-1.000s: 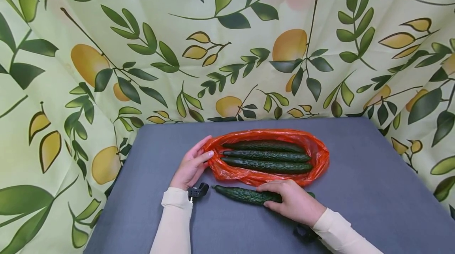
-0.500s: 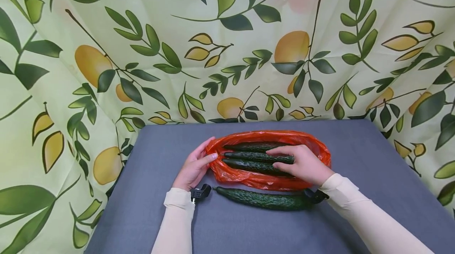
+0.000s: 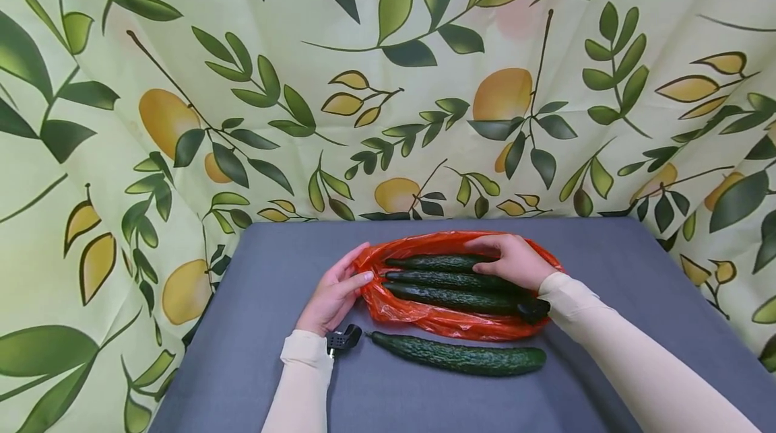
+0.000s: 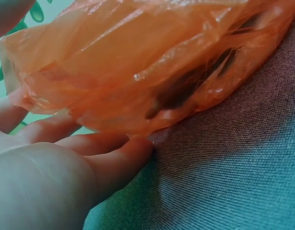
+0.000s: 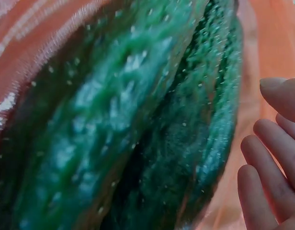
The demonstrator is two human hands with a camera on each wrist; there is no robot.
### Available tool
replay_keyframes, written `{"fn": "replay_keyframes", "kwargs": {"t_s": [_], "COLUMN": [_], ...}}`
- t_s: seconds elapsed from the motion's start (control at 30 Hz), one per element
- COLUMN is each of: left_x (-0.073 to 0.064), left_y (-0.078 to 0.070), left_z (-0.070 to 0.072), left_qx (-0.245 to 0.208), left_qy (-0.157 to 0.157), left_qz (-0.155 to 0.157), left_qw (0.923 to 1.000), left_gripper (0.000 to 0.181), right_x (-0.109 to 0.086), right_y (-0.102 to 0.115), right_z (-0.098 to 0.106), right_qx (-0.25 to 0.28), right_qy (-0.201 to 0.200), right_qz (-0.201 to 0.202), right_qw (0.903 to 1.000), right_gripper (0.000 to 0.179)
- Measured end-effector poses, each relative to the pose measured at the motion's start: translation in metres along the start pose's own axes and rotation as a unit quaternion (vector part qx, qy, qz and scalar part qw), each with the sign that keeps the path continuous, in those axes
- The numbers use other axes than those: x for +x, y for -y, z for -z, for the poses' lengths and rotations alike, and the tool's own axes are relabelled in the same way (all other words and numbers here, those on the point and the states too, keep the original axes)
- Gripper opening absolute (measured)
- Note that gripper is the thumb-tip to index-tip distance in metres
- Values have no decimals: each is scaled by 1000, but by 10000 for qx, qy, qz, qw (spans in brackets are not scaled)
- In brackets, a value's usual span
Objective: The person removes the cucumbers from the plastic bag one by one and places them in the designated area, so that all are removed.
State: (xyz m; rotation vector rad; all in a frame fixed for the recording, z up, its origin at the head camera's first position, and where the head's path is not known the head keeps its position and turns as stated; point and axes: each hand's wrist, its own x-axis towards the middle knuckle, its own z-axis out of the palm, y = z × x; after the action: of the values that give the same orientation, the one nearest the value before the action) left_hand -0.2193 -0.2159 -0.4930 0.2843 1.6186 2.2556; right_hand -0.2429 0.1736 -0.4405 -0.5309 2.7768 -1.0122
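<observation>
An orange-red plastic bag (image 3: 418,315) lies spread on the table with its mouth facing up. Three dark green cucumbers rest side by side in it: a far one (image 3: 430,262), a middle one (image 3: 439,279) and a near one (image 3: 445,295). My left hand (image 3: 333,298) holds the bag's left end, thumb at the rim and fingers along the outside. Over the bag's right part, my right hand (image 3: 512,261) reaches in with fingers spread near the far cucumber. In the right wrist view, its fingers (image 5: 267,177) look apart from the cucumbers (image 5: 99,120).
One more cucumber (image 3: 461,355) lies on the grey table (image 3: 388,399) in front of the bag. A cloth with a leaf and fruit print (image 3: 424,150) hangs behind and at both sides. Black wrist cameras (image 3: 344,338) sit on both wrists.
My right hand let go of the cucumber in front of the bag, then moved up and away over the bag toward the far cucumber. The left hand keeps its hold.
</observation>
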Motion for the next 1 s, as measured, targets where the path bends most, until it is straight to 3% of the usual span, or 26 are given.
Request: {"fn": "replay_keyframes", "kwargs": {"t_s": [0.5, 0.77, 1.0], "left_x": [0, 2, 2], "left_y": [-2, -1, -1], "left_z": [3, 4, 3], "left_qx": [-59, 24, 48], "left_qy": [-39, 10, -23], "left_qz": [27, 40, 51], "left_qw": [10000, 10000, 10000], "left_gripper": [72, 74, 74], "right_x": [30, 33, 33], "right_y": [-16, -31, -29], "right_z": [-12, -16, -16], "right_qx": [-85, -145, -50], "right_qy": [343, 429, 465], "right_qz": [-81, -17, -177], "right_qw": [9993, 9990, 9987], "right_gripper": [47, 44, 43]}}
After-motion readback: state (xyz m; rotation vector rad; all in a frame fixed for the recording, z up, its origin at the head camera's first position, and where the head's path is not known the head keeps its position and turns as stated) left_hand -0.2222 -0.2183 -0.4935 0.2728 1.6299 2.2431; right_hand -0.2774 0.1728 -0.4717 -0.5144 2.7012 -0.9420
